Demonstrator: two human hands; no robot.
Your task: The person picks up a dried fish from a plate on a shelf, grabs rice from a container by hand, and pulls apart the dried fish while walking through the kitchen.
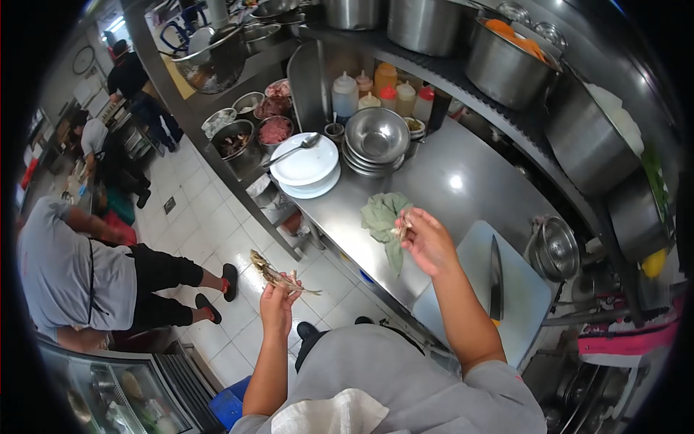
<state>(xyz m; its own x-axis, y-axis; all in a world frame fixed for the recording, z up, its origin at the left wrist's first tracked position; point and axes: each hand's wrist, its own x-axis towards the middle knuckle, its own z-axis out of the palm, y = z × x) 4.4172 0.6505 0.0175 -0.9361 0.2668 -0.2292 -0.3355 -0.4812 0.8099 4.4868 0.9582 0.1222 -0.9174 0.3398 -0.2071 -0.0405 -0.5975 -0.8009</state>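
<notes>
My left hand (277, 307) is closed on what looks like a small cooked fish (266, 269), brownish and ragged, with a thin end sticking out to the right. It is held over the floor, left of the steel counter. My right hand (428, 242) pinches a small pale piece (402, 226), possibly fish flesh, above the counter; its exact kind is hard to make out. Just behind that hand lies a crumpled green cloth (383, 217). A knife (496, 278) rests on a white cutting board (473, 249) to the right.
White plates (307, 163) with a spoon (293, 150) on top stand beside stacked steel bowls (377, 135). Squeeze bottles (345, 94) line the back. Pots (506, 69) fill the overhead shelf (448, 72). A co-worker (79, 267) stands at the left; two more people are farther back.
</notes>
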